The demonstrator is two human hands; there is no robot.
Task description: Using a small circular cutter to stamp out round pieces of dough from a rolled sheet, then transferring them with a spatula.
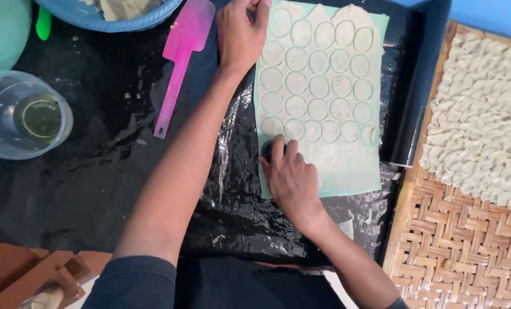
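A thin sheet of pale dough (347, 166) lies on black plastic, cut into several rows of round discs (318, 86). My right hand (290, 177) presses a small dark round cutter (268, 150) into the sheet's near left corner, below the last row of discs. My left hand (241, 31) rests flat on the far left corner of the sheet, fingers curled over its edge, holding it down.
A pink spatula (178, 63) lies left of the sheet. A clear plastic container (24, 114) stands at the left, a blue bowl of dough (112, 14) at the top. A woven bamboo tray (456, 240) at the right carries several folded dumplings (484, 120).
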